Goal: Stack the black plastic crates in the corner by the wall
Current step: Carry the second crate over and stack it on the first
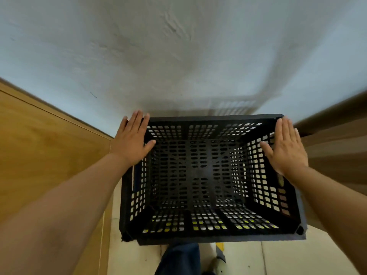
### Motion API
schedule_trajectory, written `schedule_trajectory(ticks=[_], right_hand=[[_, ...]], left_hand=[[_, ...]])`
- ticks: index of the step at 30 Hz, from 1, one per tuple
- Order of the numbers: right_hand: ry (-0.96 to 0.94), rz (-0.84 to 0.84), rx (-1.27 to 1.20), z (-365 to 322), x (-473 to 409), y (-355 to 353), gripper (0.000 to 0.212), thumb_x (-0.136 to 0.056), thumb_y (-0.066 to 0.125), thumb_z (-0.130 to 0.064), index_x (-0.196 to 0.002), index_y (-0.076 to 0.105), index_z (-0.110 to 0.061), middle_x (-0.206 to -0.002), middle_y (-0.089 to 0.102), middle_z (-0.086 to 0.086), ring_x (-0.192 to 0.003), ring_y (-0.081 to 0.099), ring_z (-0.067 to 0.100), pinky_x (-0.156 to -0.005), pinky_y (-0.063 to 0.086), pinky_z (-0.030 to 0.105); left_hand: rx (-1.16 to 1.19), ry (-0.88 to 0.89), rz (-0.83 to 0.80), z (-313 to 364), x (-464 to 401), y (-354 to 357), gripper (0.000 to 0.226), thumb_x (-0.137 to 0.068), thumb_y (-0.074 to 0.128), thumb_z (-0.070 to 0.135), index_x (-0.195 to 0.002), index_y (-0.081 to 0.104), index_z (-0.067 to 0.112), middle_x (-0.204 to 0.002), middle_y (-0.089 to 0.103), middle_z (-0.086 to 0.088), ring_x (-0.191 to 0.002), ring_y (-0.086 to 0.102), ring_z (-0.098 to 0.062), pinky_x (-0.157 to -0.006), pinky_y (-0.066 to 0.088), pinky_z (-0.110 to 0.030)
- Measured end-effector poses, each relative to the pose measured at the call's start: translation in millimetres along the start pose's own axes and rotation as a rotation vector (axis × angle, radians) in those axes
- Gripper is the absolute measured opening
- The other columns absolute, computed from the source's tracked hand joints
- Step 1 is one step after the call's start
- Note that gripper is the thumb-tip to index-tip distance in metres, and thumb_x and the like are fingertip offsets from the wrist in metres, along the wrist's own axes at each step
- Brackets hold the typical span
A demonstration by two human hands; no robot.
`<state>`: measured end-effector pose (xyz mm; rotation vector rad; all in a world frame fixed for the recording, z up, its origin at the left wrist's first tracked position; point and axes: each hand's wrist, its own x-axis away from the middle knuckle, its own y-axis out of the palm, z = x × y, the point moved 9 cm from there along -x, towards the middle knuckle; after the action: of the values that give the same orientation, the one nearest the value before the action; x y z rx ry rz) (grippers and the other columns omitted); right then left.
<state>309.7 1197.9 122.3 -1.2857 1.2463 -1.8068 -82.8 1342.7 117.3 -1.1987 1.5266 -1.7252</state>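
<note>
A person's left hand and right hand rest flat, fingers spread, gripping nothing, on the black crate beside the far wall.

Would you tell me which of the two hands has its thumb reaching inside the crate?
Both do: the left hand and right hand lie flat on opposite rims of the black crate, thumbs inward.

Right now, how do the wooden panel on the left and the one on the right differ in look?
The left wooden panel is light honey-coloured and brightly lit; the right wooden panel is darker brown and shadowed. The left one shows a broad flat face; the right one shows horizontal bands. Both flank the black crate and meet the white wall.
</note>
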Motion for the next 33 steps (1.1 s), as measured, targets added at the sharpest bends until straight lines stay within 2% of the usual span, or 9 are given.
schedule_trajectory(ticks=[7, 10, 12, 15, 18, 22, 27, 30, 33], right_hand=[[0.013, 0.025, 0.015, -1.1, -9.0, -1.4, 0.079, -0.093, 0.019, -0.057, -0.143, -0.022, -0.012, -0.15, -0.027, 0.005, -0.142, -0.022, 0.019, -0.119, -0.005, 0.037], [0.042, 0.033, 0.024, -0.6, -9.7, -2.8, 0.077, -0.093, 0.015, -0.058, -0.143, -0.022, -0.012, -0.151, -0.025, 0.004, -0.142, -0.023, 0.017, -0.119, -0.006, 0.04], [0.08, 0.041, 0.008, -5.2, -9.2, -6.4, 0.077, -0.09, 0.009, -0.06, -0.143, -0.021, -0.012, -0.151, -0.025, 0.004, -0.141, -0.024, 0.017, -0.117, -0.012, 0.042], [-0.032, 0.09, 0.026, -45.0, -10.3, -14.9, 0.079, -0.088, 0.008, -0.063, -0.146, -0.017, -0.015, -0.155, -0.019, 0.005, -0.144, -0.02, 0.022, -0.115, -0.015, 0.044], [-0.171, 0.091, -0.011, -97.3, -13.3, -18.3, 0.077, -0.089, 0.012, -0.063, -0.147, -0.016, -0.022, -0.157, -0.016, 0.006, -0.144, -0.02, 0.027, -0.116, -0.01, 0.048], [-0.175, 0.01, -0.054, -113.2, -15.2, -19.7, 0.075, -0.091, 0.023, -0.06, -0.146, -0.02, -0.032, -0.156, -0.022, 0.002, -0.142, -0.026, 0.028, -0.116, -0.009, 0.051], [-0.163, -0.063, -0.039, -106.6, -3.7, -39.6, 0.082, -0.092, 0.04, -0.048, -0.149, -0.015, -0.026, -0.159, -0.012, 0.007, -0.145, -0.017, 0.027, -0.115, -0.007, 0.055], [-0.019, -0.02, -0.18, -85.4, 23.6, -58.4, 0.079, -0.093, 0.043, -0.04, -0.151, -0.006, -0.018, -0.16, 0.003, 0.01, -0.147, -0.001, 0.026, -0.118, -0.002, 0.05], [0.089, -0.003, -0.248, -54.0, 62.4, -68.9, 0.076, -0.093, 0.044, -0.037, -0.151, 0.001, -0.015, -0.159, 0.011, 0.009, -0.147, 0.007, 0.024, -0.119, 0.002, 0.047]], left_hand=[[-0.081, 0.016, 0.047, 0.2, -7.3, 2.0, 0.083, -0.085, 0.009, 0.064, -0.147, -0.01, 0.013, -0.156, -0.012, -0.008, -0.14, -0.025, -0.014, -0.116, -0.012, -0.04], [-0.078, 0.026, 0.071, 8.1, -8.3, -2.1, 0.083, -0.086, 0.014, 0.063, -0.149, -0.003, 0.011, -0.157, -0.003, -0.011, -0.142, -0.018, -0.017, -0.117, -0.006, -0.044], [-0.059, 0.112, 0.067, 35.7, -12.9, -4.0, 0.082, -0.087, 0.019, 0.061, -0.149, 0.0, 0.011, -0.157, -0.001, -0.011, -0.143, -0.018, -0.016, -0.117, -0.003, -0.046], [-0.004, 0.271, 0.015, 105.8, -28.4, -12.4, 0.083, -0.089, 0.027, 0.061, -0.147, -0.012, 0.016, -0.156, -0.013, -0.007, -0.142, -0.024, -0.017, -0.115, -0.008, -0.05], [0.023, 0.268, -0.042, 159.1, -45.0, -18.1, 0.084, -0.089, 0.026, 0.062, -0.142, -0.024, 0.02, -0.15, -0.03, -0.002, -0.138, -0.031, -0.02, -0.111, -0.018, -0.056], [0.028, 0.209, -0.054, 171.6, -52.4, -19.5, 0.093, -0.086, 0.038, 0.061, -0.139, -0.029, 0.024, -0.146, -0.035, -0.001, -0.136, -0.033, -0.025, -0.104, -0.022, -0.062], [0.054, 0.22, -0.192, 173.5, -48.2, -24.8, 0.099, -0.086, 0.049, 0.05, -0.137, -0.033, 0.026, -0.146, -0.038, -0.001, -0.136, -0.035, -0.027, -0.108, -0.016, -0.063], [0.165, 0.151, -0.292, 180.4, -42.5, -42.4, 0.086, -0.09, 0.047, 0.045, -0.148, -0.014, 0.027, -0.157, -0.021, -0.004, -0.144, -0.02, -0.028, -0.113, -0.009, -0.056], [0.353, 0.149, -0.274, 207.2, -27.5, -77.2, 0.067, -0.094, 0.045, 0.04, -0.151, 0.011, 0.025, -0.16, 0.006, -0.007, -0.146, 0.007, -0.026, -0.116, 0.012, -0.043]])
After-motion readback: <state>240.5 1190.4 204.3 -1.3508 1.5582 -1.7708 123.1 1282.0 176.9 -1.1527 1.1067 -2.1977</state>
